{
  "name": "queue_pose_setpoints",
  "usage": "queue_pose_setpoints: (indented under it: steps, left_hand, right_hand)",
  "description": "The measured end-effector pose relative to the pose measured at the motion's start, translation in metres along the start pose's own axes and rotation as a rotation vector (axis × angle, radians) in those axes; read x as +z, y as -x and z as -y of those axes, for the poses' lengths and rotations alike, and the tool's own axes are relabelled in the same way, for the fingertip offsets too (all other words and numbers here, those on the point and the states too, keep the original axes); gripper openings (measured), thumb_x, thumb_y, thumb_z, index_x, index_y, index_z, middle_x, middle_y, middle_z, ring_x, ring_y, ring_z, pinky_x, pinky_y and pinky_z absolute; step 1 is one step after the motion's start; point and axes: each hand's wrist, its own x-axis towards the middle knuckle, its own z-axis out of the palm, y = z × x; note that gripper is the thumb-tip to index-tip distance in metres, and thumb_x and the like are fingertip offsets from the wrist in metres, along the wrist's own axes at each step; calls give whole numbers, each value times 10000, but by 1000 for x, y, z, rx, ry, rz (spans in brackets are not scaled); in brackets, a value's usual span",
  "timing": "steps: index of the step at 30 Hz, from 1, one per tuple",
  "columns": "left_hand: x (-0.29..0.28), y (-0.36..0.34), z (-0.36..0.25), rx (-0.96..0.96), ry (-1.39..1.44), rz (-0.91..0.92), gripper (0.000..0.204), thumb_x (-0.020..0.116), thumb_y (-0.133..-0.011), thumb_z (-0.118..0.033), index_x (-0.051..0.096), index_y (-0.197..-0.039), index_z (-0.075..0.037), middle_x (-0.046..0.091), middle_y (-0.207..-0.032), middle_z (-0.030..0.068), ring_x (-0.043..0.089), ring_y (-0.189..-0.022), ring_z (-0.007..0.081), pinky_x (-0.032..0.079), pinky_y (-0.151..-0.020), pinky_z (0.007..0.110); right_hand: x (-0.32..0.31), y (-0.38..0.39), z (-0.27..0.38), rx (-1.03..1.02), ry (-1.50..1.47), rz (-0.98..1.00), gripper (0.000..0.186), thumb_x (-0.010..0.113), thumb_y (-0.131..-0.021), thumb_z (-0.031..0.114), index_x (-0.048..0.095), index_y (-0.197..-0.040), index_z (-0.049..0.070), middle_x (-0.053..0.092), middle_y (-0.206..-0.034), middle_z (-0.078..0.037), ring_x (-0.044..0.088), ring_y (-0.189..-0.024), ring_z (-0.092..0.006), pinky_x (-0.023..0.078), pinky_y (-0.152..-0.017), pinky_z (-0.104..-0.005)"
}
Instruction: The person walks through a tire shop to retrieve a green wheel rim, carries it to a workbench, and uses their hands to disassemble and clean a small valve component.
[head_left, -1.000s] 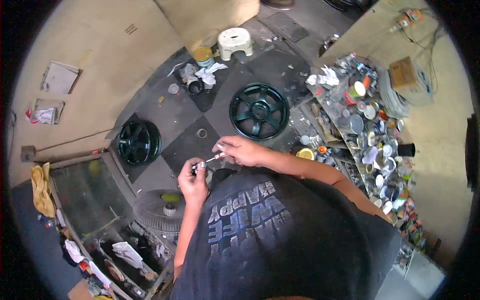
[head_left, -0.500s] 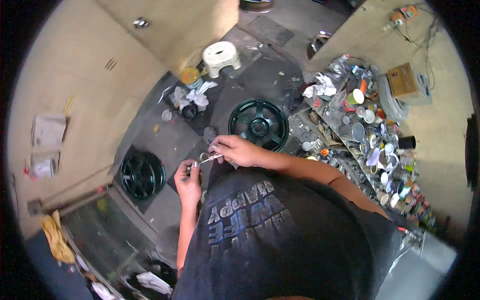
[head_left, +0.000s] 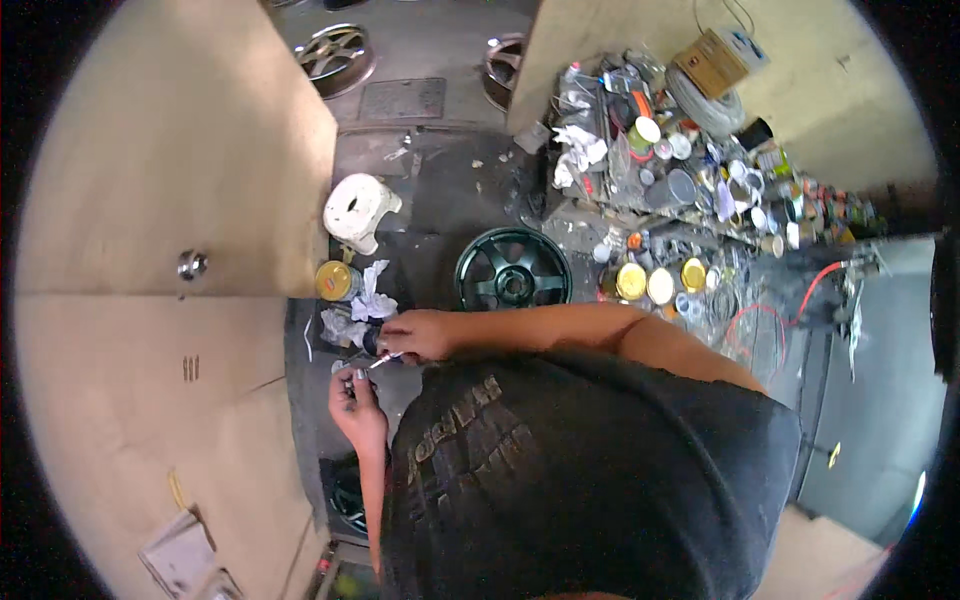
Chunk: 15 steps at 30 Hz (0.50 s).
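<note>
My right hand (head_left: pixel 413 337) is closed on a thin, light-coloured rod-like tool (head_left: pixel 385 360), too small and blurred to name. The tool slants down toward the fingertips of my left hand (head_left: pixel 358 400). My left fingers are curled and pinched together, dark-stained at the tips; what lies in them I cannot make out. Beyond my right forearm, a dark green spoked wheel rim (head_left: pixel 514 284) lies flat on the floor. A second dark rim (head_left: pixel 347 496) shows partly beside my left forearm. Crumpled white paper (head_left: pixel 374 304) lies just beyond my right hand.
A white stool (head_left: pixel 358 212) and a can with a yellow lid (head_left: pixel 337 281) stand by the wooden door (head_left: pixel 200 120) on the left. At right, a crowded bench (head_left: pixel 600 208) bears cups, cans and a cardboard box (head_left: pixel 709 62). More rims (head_left: pixel 335 58) lie at the back.
My view has turned, so the stool, green rim and bench sit differently in it. My hands stay close together with the thin tool between them, now nearer the can and crumpled paper in view.
</note>
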Motion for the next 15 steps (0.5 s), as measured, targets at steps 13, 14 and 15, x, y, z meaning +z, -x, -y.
queue_pose_setpoints:
  steps: [13,14,15]
  left_hand:
    - [35,-187,-35,-201,197,237,126,566,-966,-158,560,-886,-61,444,-626,-66,338,-505,24,238,-452,217]
    - [39,-206,-38,-168,167,271,122,567,-963,-154,565,-892,-55,447,-632,-65,344,-510,22,242,-452,219]
    - [44,-226,-42,-135,136,306,119,569,-961,-150,570,-899,-48,451,-638,-65,349,-515,21,245,-452,221]
  right_hand:
    - [-99,-70,44,-273,153,-452,234,658,-889,195,626,-1049,26,671,-945,-89,640,-865,-170,513,-777,-323]
    - [-113,-79,47,-199,132,-481,252,658,-890,214,625,-1053,25,671,-945,-93,641,-863,-178,512,-779,-334]
    - [-130,-96,42,-156,67,-484,289,663,-878,243,621,-1049,15,669,-944,-108,643,-848,-199,507,-780,-349]
